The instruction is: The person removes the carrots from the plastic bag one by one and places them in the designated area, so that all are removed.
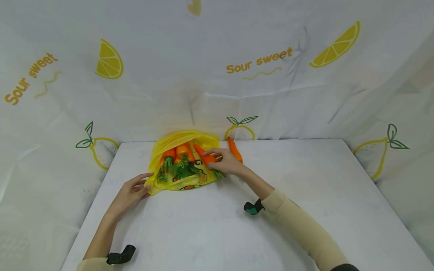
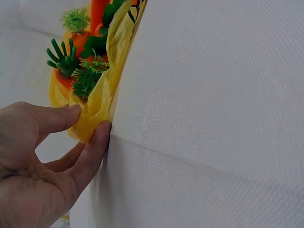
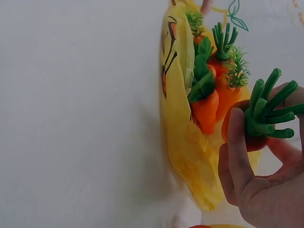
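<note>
A yellow plastic bag (image 1: 207, 138) lies with its mouth facing me, printed with dark letters and orange pictures. Several orange carrots (image 1: 183, 150) with green tops are inside. At the bag's left edge my left hand (image 1: 130, 191) pinches the yellow plastic (image 2: 90, 121) between thumb and fingers. My right hand (image 1: 226, 162) holds a carrot (image 1: 200, 151) at the bag's right side. Its tip points into the bag opening, and its stubby green stems (image 3: 260, 121) stick out past the fingers. Behind the right hand lies another carrot (image 1: 234, 149), outside the bag.
A white table (image 1: 203, 233) spreads under everything. White cloth (image 1: 162, 98) with lemon prints and "Sour sweet" lettering rises at the back and sides. Black devices (image 1: 121, 256) are strapped to both wrists. The bag sits near the table's back edge.
</note>
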A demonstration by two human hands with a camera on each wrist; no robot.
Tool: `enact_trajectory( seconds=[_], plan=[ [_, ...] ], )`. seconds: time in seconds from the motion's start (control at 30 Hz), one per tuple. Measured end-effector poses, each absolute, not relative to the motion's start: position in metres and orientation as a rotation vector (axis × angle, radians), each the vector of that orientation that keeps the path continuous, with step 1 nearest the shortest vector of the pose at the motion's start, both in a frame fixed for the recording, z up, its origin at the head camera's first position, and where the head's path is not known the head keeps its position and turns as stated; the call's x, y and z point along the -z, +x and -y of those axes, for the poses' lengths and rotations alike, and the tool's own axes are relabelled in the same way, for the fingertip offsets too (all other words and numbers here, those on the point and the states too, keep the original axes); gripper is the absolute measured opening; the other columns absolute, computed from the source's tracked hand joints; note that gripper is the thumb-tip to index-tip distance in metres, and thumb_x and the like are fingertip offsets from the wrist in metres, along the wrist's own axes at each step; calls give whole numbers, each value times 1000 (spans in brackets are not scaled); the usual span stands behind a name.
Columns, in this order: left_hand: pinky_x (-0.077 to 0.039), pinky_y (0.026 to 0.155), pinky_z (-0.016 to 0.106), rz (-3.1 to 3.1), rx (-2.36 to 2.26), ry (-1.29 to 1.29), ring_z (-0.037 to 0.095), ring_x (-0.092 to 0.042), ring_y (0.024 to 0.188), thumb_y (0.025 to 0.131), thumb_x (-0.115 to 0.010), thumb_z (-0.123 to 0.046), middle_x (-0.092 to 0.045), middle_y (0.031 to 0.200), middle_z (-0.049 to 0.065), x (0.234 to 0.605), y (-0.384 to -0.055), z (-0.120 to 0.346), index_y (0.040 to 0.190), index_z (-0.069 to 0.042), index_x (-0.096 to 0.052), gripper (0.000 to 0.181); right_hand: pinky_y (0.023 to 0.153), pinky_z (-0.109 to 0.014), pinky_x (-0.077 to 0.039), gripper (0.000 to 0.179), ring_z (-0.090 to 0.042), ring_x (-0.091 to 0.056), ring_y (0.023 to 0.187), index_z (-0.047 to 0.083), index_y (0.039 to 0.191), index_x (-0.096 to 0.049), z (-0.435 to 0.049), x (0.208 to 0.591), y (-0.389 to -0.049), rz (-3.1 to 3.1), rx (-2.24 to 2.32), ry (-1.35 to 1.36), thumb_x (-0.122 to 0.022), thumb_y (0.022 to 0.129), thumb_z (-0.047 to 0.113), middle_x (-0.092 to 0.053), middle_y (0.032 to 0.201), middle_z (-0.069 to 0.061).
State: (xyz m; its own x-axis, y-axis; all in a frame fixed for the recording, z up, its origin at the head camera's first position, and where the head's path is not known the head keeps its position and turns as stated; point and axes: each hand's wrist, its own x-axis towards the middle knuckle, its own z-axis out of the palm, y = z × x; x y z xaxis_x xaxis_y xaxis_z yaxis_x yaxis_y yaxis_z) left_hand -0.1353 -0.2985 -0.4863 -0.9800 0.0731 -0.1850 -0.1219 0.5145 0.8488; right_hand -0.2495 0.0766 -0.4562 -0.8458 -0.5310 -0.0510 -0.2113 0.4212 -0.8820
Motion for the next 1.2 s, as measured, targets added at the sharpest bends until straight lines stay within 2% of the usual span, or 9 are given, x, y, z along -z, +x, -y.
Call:
enact_trajectory(
  seconds=[0.1,0.23,0.63,0.77,0.87,1.07,1.2],
  plan=[
    [-65,89,20,-2549,-1463,-39,36,-70,124,109,-66,-16,-51,153,35,487,-136,299,160,-10,-52,53,105,-45,-58,42,-34,-61,131,18,138,-73,-82,455,-245,-2371,1382,-634,-73,96,22,-64,153,-13],
    [-65,89,20,-2546,-1467,-32,35,-70,123,109,-66,-17,-51,154,35,487,-136,299,160,-11,-51,53,101,-44,-61,42,-33,-66,123,19,137,-73,-87,451,-239,-2365,1377,-636,-73,95,20,-65,151,-12],
    [-66,90,22,-2536,-1486,-28,37,-70,125,110,-66,-16,-50,155,36,487,-135,300,160,-10,-51,53,94,-35,-58,44,-33,-66,116,19,138,-72,-103,434,-222,-2363,1369,-710,-73,94,20,-67,146,-13],
    [-66,90,22,-2536,-1491,-16,37,-70,126,110,-65,-16,-50,154,36,487,-135,300,160,-10,-51,53,85,-30,-59,43,-28,-68,103,14,138,-72,-113,427,-219,-2361,1405,-726,-72,95,17,-70,142,-16],
    [-66,90,22,-2535,-1492,-10,37,-70,125,110,-65,-16,-50,154,36,487,-135,300,160,-10,-51,53,85,-28,-60,42,-26,-68,98,12,138,-72,-120,423,-220,-2377,1420,-734,-72,96,15,-71,139,-18],
    [-65,90,20,-2547,-1467,-25,36,-70,124,110,-65,-17,-50,155,35,488,-135,301,160,-11,-52,53,97,-33,-57,42,-32,-66,114,13,139,-71,-139,417,-224,-2446,1429,-687,-73,98,15,-70,141,-18],
    [-65,89,19,-2552,-1458,-33,36,-70,124,110,-65,-17,-51,155,34,488,-135,301,160,-11,-52,52,106,-46,-57,41,-38,-64,124,12,139,-71,-153,417,-227,-2469,1447,-653,-74,98,14,-65,150,-18]
  ],
)
